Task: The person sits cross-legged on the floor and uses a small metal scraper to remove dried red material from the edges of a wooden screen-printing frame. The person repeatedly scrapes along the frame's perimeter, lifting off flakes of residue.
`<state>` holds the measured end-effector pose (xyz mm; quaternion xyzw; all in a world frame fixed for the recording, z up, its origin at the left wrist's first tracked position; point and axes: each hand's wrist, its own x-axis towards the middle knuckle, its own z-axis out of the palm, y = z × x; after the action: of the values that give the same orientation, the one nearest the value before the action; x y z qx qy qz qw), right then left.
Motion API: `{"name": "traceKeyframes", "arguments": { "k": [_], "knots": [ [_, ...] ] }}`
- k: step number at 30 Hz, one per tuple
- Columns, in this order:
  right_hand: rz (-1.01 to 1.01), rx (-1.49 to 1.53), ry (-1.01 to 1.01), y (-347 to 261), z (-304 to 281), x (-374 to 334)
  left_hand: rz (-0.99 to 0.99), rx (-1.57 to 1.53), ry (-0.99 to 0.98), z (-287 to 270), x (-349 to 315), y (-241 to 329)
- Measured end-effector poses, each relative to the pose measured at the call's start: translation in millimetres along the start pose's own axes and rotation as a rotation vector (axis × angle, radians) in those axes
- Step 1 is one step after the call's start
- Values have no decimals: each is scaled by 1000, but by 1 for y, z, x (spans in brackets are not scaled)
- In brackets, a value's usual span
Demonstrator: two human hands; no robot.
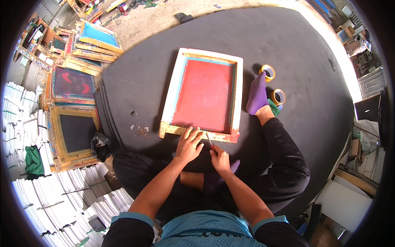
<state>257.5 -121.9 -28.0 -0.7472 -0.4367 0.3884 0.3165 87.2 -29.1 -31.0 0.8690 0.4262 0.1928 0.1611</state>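
A wooden screen-printing frame (169,96) with red mesh (205,92) and blue-green inner edges lies flat in front of me. My left hand (189,145) rests on its near rail, fingers stretched out over the wood and thumb pointing right. Just right of it, my right hand (221,159) is closed round a slim metal tool (209,140) with a reddish handle. The tool's tip meets the near rail, close to my left thumb. Its exact kind is too small to tell. Red paint marks the rail's right corner.
Dark, stacked sheets (304,103) form the surface under me. Small crumbs (142,130) lie left of the frame. Two tape rolls (278,96) sit by my purple-socked foot (258,94). More screen frames (98,35) and bundled white paper (53,201) stand along the left.
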Motion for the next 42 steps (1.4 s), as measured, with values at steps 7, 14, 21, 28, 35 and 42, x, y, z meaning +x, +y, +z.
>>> {"name": "traceKeyframes", "arguments": {
  "k": [7,14,21,28,35,42],
  "knots": [
    [1,31,-18,11,-2,5,-1,-12,12,2,-1,-1],
    [114,101,-111,34,1,15,-14,-34,18,2,-1,1],
    [257,363,-106,36,-3,18,-17,-41,11,4,-5,-2],
    [26,-156,461,25,-82,39,-17,-7,32,3,-11,-1],
    [-13,-463,515,51,-89,53,-33,-14,21,-5,-7,-16],
    [-527,-645,36,0,-30,12,-125,54,45,-10,-14,-20]
  ]
}}
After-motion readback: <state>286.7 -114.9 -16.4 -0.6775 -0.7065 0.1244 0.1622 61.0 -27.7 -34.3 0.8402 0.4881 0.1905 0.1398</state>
